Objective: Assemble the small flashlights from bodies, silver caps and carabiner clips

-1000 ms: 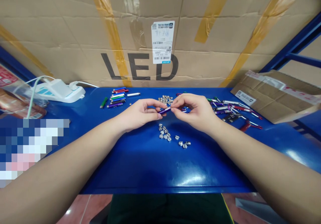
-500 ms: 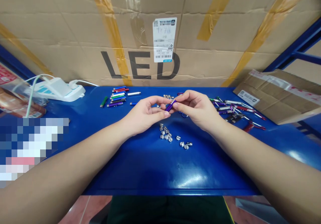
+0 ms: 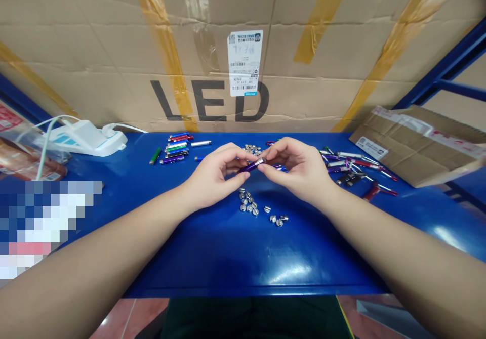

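A short purple metal tube [image 3: 248, 167] that looks like a mini flashlight body lies level between my hands, its silver end towards the right. My left hand [image 3: 218, 174] is closed, pinching the purple barrel between thumb and fingers. At the silver end, the thumb and fingers of my right hand [image 3: 294, 164] are closed on the same tube; whether a small part is between them is hidden. Just below the hands lie several small silver slotted caps [image 3: 248, 202]. Several small round silver pieces [image 3: 252, 149] sit behind my fingers, partly covered.
Coloured tubes [image 3: 176, 146] are grouped at the back left of the blue table [image 3: 228, 258]. Pen-like pieces with clips [image 3: 357, 164] are heaped at the right, by a cardboard box [image 3: 421, 146]. A white power strip [image 3: 89, 139] stands left; a large carton [image 3: 114, 50] forms the back.
The purple tube has turned from slanting upward to nearly level, and its silver end now shows at my right fingertips. Both hands stay in about the same place.
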Motion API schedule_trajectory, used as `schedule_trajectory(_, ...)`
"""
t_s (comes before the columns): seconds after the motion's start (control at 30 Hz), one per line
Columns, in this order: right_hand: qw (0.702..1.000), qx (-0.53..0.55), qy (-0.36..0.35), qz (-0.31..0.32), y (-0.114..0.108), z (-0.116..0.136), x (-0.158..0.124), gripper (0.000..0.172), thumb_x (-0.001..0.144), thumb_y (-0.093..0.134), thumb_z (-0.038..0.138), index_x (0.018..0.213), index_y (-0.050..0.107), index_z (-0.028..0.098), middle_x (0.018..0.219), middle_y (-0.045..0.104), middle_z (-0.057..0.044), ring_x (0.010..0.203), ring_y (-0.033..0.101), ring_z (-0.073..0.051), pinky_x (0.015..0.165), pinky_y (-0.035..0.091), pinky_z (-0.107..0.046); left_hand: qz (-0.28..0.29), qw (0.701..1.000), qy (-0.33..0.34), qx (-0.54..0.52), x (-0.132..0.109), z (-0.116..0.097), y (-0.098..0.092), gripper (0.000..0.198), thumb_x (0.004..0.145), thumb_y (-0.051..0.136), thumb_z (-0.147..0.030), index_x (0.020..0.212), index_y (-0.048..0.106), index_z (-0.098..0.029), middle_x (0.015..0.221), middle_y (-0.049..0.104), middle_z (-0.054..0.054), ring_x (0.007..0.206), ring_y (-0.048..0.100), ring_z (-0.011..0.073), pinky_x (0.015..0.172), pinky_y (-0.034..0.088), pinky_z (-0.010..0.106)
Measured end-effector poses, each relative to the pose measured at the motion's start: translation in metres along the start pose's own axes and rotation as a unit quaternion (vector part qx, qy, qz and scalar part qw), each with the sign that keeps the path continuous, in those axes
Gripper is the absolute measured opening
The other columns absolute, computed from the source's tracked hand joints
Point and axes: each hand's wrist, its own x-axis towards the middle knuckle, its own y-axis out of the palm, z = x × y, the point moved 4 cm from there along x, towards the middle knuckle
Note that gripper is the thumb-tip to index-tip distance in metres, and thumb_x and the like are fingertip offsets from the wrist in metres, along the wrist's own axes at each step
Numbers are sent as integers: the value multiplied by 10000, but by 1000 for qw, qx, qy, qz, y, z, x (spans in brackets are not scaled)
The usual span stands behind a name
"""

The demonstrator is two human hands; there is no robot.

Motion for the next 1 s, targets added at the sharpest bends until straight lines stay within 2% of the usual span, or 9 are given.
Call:
schedule_trajectory(0.13, 997, -35, -64, 2, 3, 8, -4, 208, 831, 803, 233, 893, 605, 222, 929, 735, -21, 861, 732, -167, 837, 625, -331, 0, 997, 36, 63, 0, -3, -4, 194, 916, 665, -147, 1105, 663, -192, 1115, 602, 63, 1050, 670, 175, 989, 594, 344)
schedule_trajectory(0.2, 997, -43, -61, 12, 5, 9, -4, 204, 829, 800, 229, 918, 616, 221, 949, 738, -27, 869, 733, -168, 845, 627, -335, 2, 993, 43, 105, 1, -6, -7, 164, 925, 649, -152, 1085, 664, -186, 1093, 636, 69, 1025, 674, 182, 949, 594, 347)
schedule_trajectory(0.27, 1000, -9, -4, 19, 5, 6, -2, 261, 802, 817, 228, 973, 619, 218, 957, 738, -27, 853, 735, -166, 838, 634, -340, -7, 986, 56, 159, 2, -9, -11, 158, 930, 636, -153, 1079, 682, -179, 1079, 679, 77, 1012, 677, 188, 908, 585, 336)
schedule_trajectory(0.33, 992, 70, 102, 29, 6, -3, 0, 316, 777, 832, 224, 1015, 625, 203, 906, 733, -21, 804, 737, -164, 813, 646, -350, -24, 972, 77, 219, 3, -13, -15, 170, 936, 624, -151, 1081, 709, -176, 1079, 705, 83, 1017, 679, 192, 887, 572, 329)
schedule_trajectory(0.47, 919, 238, 308, 56, 13, -24, -2, 214, 795, 781, 133, 993, 700, 150, 875, 760, -54, 769, 752, -150, 850, 662, -342, -19, 936, 141, 323, 5, -18, -13, 259, 964, 532, -114, 1093, 742, -192, 1108, 728, 87, 1051, 672, 204, 949, 541, 376)
schedule_trajectory(0.53, 888, 284, 357, 58, 16, -30, -4, 177, 803, 736, 58, 959, 732, 141, 903, 774, -67, 792, 761, -137, 900, 654, -311, 10, 917, 183, 354, 5, -20, -8, 303, 972, 484, -95, 1084, 748, -194, 1119, 740, 89, 1053, 661, 212, 959, 526, 401)
schedule_trajectory(0.6, 873, 305, 376, 55, 18, -33, -5, 188, 809, 704, 10, 930, 746, 147, 891, 776, -56, 795, 763, -126, 928, 647, -290, 36, 906, 209, 367, 4, -22, -3, 315, 980, 465, -100, 1079, 749, -194, 1122, 748, 93, 1053, 650, 219, 951, 518, 410)
schedule_trajectory(0.77, 871, 300, 382, 79, 21, -33, -9, 196, 843, 697, 19, 972, 752, 156, 897, 779, -52, 823, 766, -131, 954, 646, -305, 20, 902, 219, 371, 3, -29, 0, 266, 926, 520, -116, 1026, 745, -220, 1093, 750, 84, 1041, 656, 228, 933, 516, 421)
schedule_trajectory(1.0, 913, 158, 371, 57, 17, -39, -10, 215, 849, 695, 4, 1000, 707, 157, 989, 766, -70, 779, 769, -134, 780, 678, -263, -17, 900, 198, 389, 5, -34, -5, 189, 874, 520, -98, 894, 690, -178, 940, 726, 79, 917, 646, 210, 872, 517, 376)
